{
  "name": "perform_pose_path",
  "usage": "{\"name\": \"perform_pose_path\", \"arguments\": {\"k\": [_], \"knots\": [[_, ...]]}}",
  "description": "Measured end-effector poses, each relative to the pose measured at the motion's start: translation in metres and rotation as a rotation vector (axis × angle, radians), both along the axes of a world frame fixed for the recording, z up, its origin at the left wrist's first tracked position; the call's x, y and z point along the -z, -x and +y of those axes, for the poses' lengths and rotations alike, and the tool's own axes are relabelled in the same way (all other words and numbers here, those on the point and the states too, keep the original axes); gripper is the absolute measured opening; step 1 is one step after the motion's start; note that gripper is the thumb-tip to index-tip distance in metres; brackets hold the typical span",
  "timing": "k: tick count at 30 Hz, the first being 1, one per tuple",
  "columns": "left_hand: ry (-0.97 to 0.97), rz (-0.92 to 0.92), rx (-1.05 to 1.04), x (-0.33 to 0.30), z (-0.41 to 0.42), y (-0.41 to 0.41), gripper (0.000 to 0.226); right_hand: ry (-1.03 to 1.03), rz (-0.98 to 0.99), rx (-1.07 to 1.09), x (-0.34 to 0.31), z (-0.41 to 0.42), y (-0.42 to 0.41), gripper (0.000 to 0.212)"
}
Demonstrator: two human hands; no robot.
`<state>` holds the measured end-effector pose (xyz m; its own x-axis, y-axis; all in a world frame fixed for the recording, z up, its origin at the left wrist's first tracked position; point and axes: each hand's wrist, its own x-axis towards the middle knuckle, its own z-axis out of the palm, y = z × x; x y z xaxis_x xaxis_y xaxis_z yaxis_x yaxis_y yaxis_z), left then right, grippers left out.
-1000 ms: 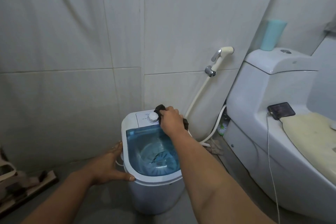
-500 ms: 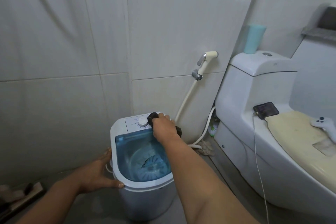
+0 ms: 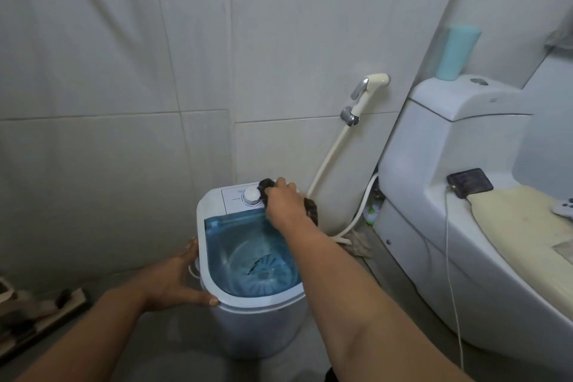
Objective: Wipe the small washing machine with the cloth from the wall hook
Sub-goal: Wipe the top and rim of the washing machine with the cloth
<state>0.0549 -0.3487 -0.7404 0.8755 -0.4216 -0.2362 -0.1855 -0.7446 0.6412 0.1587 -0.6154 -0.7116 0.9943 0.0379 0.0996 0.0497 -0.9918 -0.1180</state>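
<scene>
Dark cloth [image 3: 311, 209] bunched under right hand [image 3: 283, 205] | beside dial [image 3: 251, 196]

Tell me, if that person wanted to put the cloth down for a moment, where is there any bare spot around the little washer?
Bare floor lies left of the washing machine, between it and the tiled wall, and in front of it. The toilet tank lid is free beside the teal cup. Crowded: the gap between washer and toilet, full of hoses, and the seat lid with the phone.

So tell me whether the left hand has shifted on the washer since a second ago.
No. The left hand still braces the washer rim's near left corner.
</scene>
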Motion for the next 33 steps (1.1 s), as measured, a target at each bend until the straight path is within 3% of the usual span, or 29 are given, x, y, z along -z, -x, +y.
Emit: {"name": "perform_pose_path", "arguments": {"k": [8, 13, 17, 22, 28, 33], "knots": [[0.013, 0.030, 0.025, -0.013, -0.008, 0.005, 0.136, 0.127, 0.099, -0.218, -0.008, -0.019, 0.029, 0.038], [0.026, 0.017, 0.035, -0.017, -0.011, 0.008, 0.100, 0.127, 0.059, -0.096, -0.011, -0.024, 0.014, 0.035], [0.040, -0.010, 0.034, -0.010, -0.006, 0.003, 0.119, 0.018, 0.050, 0.046, -0.015, -0.023, -0.016, 0.033], [0.013, -0.009, 0.014, 0.002, 0.000, -0.003, 0.141, -0.273, 0.084, 0.137, -0.015, -0.043, -0.045, 0.031], [0.036, -0.002, 0.013, 0.006, -0.001, -0.003, 0.133, -0.494, 0.040, 0.106, 0.002, -0.058, -0.019, 0.032], [0.037, 0.013, 0.018, 0.006, 0.001, -0.004, 0.144, -0.569, 0.041, 0.125, 0.006, -0.064, 0.002, 0.034]]}}
